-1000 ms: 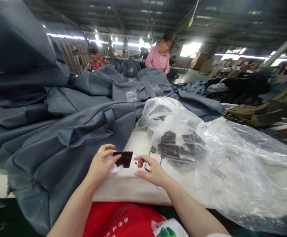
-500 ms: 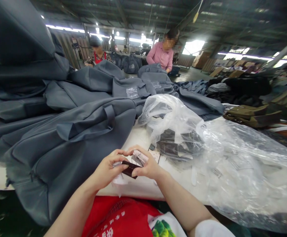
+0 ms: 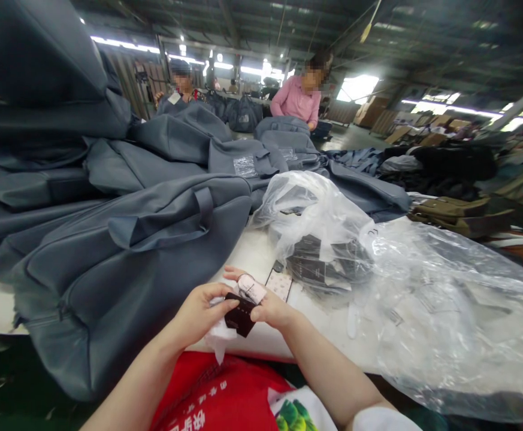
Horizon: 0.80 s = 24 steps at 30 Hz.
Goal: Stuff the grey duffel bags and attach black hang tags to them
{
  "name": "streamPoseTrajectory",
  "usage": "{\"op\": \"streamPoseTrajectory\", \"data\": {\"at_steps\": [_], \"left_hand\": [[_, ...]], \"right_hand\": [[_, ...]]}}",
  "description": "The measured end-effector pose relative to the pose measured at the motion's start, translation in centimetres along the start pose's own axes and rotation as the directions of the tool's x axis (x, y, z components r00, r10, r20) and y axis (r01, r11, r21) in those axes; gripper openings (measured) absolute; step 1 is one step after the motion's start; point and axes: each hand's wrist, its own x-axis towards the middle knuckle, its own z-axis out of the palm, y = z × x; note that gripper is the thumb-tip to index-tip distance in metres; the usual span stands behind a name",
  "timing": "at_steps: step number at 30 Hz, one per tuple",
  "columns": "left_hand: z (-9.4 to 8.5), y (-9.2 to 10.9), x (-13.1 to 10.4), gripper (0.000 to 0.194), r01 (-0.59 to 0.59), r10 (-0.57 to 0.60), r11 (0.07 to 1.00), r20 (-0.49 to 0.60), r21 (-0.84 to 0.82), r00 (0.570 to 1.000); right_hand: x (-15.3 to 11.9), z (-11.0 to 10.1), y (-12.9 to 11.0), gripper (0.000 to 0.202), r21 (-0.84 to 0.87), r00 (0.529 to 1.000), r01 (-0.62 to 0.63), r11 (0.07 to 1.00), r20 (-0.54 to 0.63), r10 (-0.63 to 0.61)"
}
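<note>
Between my left hand (image 3: 200, 311) and my right hand (image 3: 275, 310) is a black hang tag (image 3: 238, 322) with small pale print. My left thumb and fingers pinch its upper left corner. The right thumb presses on its right edge, and the right fingers reach behind it, partly hidden. A pale tag (image 3: 251, 289) with a thin black string lies against my right fingers. Crumpled white material (image 3: 220, 340) hangs below my left hand; its kind is unclear. A dotted card (image 3: 279, 285) lies on the white table (image 3: 306, 329) beyond my right hand.
A grey-blue bag (image 3: 153, 263) with handles lies left, more bags (image 3: 166, 131) behind it. A clear plastic bag (image 3: 315, 203) of black tags stands ahead, and loose plastic (image 3: 450, 311) covers the right side. Two people (image 3: 298, 99) work across the table.
The black tag has turned to show more of its face. My right fingers have straightened somewhat, and the white material below hangs more in view. A far person now holds up a bag.
</note>
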Motion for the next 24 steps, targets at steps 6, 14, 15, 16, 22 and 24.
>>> {"op": "streamPoseTrajectory", "data": {"at_steps": [6, 14, 15, 16, 22, 24], "left_hand": [[-0.4, -1.4, -0.3, 0.014, -0.054, 0.122, 0.937, -0.18, 0.345, 0.976], [1.2, -1.5, -0.9, 0.014, -0.213, 0.376, 0.673, -0.081, 0.708, 0.923], [1.5, -1.5, -1.1, 0.015, -0.233, 0.411, 0.626, -0.061, 0.744, 0.91], [1.8, -1.5, -1.3, 0.016, -0.25, 0.44, 0.586, -0.043, 0.77, 0.897], [2.0, -1.5, -1.4, 0.015, -0.275, 0.487, 0.566, -0.047, 0.777, 0.872], [1.5, -1.6, -1.2, 0.016, -0.235, 0.448, 0.611, -0.086, 0.756, 0.89]], "right_hand": [[-1.2, -0.7, -1.6, 0.016, -0.695, 0.752, -0.013, 0.719, -0.481, -0.45], [-0.7, 0.5, -1.3, 0.011, -0.861, 0.873, -0.339, 0.379, -0.438, -0.215], [-0.6, 0.5, -1.1, 0.01, -0.856, 0.87, -0.354, 0.375, -0.449, -0.202], [-0.5, 0.4, -0.9, 0.01, -0.851, 0.87, -0.36, 0.383, -0.455, -0.192], [-0.3, -0.4, -0.2, 0.008, -0.794, 0.878, -0.301, 0.528, -0.447, -0.173], [-0.4, -1.0, -0.5, 0.005, -0.705, 0.858, -0.274, 0.654, -0.486, -0.164]]}}
